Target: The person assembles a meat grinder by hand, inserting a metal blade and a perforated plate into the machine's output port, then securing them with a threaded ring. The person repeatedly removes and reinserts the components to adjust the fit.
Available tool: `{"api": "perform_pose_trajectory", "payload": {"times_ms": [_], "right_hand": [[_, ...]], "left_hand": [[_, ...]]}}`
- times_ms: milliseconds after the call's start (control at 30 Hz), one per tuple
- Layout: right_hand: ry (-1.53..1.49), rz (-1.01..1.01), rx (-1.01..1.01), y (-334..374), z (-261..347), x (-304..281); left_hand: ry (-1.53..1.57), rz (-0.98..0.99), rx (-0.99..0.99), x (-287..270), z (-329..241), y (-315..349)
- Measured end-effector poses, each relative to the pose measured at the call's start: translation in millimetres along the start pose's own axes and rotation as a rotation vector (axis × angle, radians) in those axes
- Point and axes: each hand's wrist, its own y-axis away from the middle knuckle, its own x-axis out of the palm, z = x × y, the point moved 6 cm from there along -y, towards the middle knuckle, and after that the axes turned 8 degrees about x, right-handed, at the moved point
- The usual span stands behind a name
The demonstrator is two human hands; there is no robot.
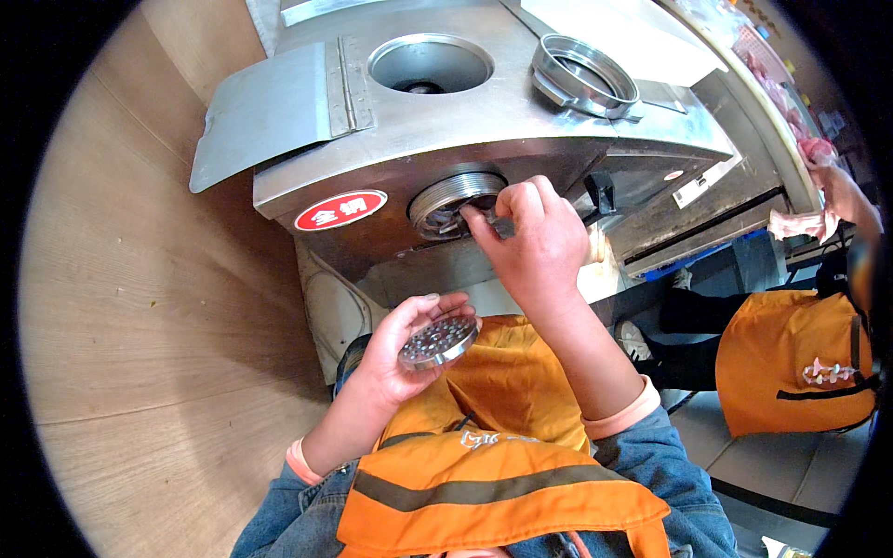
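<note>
A round metal grinder plate (pixel 441 340) full of holes lies tilted in my left hand (pixel 395 337), whose fingers curl around its edge. Higher up, my right hand (pixel 538 237) is at the threaded outlet (pixel 446 193) of a steel meat grinder (pixel 549 153). Its thumb and fingers are pinched together at the mouth of the outlet; a bit of grey metal shows by the fingertips, but I cannot make out what it is. A threaded metal ring (pixel 586 79) with lugs rests on top of the machine, right of its round feed opening (pixel 430 63).
A hinged metal flap (pixel 270 102) juts out at the machine's left. Wood-grain panelling (pixel 167 288) stands close on my left. At the right, a person in an orange apron (pixel 791 363) has a hand near pieces of raw meat (pixel 805 223) on a counter.
</note>
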Motion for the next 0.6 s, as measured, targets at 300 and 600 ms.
{"api": "perform_pose_trajectory", "payload": {"times_ms": [300, 600], "right_hand": [[-0.676, 0.408, 0.075, 39.7, 2.0, -28.8], [-0.825, 0.430, 0.502, 70.3, -24.5, 1.5]], "left_hand": [[0.054, 0.066, 0.062, 2.3, -9.0, -7.1], [-0.293, 0.169, 0.293, 34.8, -19.3, 11.0]]}}
